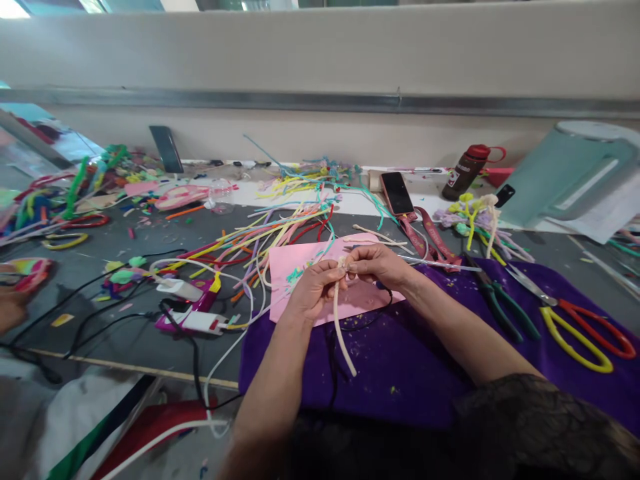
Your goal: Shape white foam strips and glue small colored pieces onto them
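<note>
Grey worktable (150, 333) is carrying a purple cloth (400, 373). Left hand (313, 290) and right hand (377, 265) are pinching the cream pipe cleaner (343, 330) top, coiling it; tail hanging straight below the grip, mostly unwound. Scissors (583, 330) lying well right.

A cream pipe cleaner (343, 327), top end pinched, hangs curving over the purple cloth (410, 373).

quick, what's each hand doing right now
Left hand: closed, pinching the upper end of the cream pipe cleaner.
Right hand: closed on the top of the same pipe cleaner.
</note>
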A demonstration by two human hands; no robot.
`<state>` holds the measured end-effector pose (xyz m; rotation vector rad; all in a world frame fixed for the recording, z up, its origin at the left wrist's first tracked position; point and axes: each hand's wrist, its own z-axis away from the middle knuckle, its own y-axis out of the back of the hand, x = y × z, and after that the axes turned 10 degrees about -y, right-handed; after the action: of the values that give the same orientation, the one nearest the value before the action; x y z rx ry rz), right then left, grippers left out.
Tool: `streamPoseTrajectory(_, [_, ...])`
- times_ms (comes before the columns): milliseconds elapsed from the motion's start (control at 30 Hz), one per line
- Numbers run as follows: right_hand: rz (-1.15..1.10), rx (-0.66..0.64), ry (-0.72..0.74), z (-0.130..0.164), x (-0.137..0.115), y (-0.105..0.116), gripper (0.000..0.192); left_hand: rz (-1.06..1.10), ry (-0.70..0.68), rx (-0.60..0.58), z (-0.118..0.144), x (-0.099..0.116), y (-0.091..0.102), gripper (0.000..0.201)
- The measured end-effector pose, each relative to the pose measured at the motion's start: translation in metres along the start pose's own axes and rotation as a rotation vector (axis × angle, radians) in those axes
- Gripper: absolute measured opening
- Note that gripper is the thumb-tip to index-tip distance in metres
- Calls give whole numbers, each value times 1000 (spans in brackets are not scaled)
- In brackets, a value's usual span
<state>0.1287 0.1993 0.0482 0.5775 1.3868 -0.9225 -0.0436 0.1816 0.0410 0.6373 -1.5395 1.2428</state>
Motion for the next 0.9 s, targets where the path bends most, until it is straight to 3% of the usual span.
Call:
streamPoseTrajectory(200, [-69,70,-50,1,-2,-4,23,-23,-46,3,0,-1,-1,16])
streamPoseTrajectory(700, [-176,-76,-125,-1,9,-4,28,-97,-44,1,0,-3,4,17])
streamPoseTrajectory(900, [-157,-30,-116,-4,9,-5,29,-122,-66,46,1,-1,2,19])
